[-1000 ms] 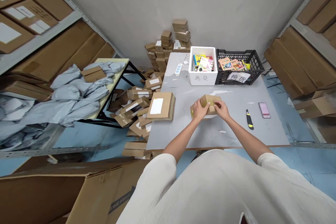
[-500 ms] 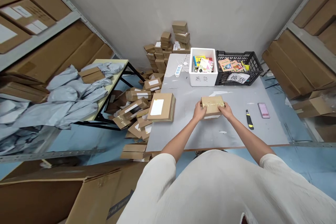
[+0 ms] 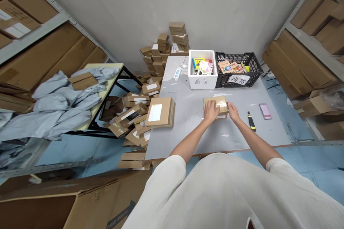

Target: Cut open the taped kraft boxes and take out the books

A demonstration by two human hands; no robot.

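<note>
Head cam looked down on a grey table (image 3: 188, 121) with a small taped cardboard box (image 3: 218, 103) sitting flat near the middle. Left hand (image 3: 210, 111) was spread over the near-left part of the lid, fingers curled down onto it, pressing rather than lifting as far as I could tell. Right hand (image 3: 232, 111) was cupped against the box's right end, fingers touching the side. Tape on top looked shiny, though it was too small to say if the seam was cut.

Just right of that hand lay a utility knife (image 3: 251, 121), and a bit farther right a pink phone (image 3: 264, 111). Behind the box stood a white foam bin (image 3: 202, 78) and a black crate (image 3: 236, 78), both with booklets inside. A bigger labelled carton (image 3: 160, 112) sat near the table's left edge.

Risk-wise: a sloppy reach could've knocked the knife off the table, and that carton could've tipped onto the parcel pile (image 3: 134, 118) below if bumped.
</note>
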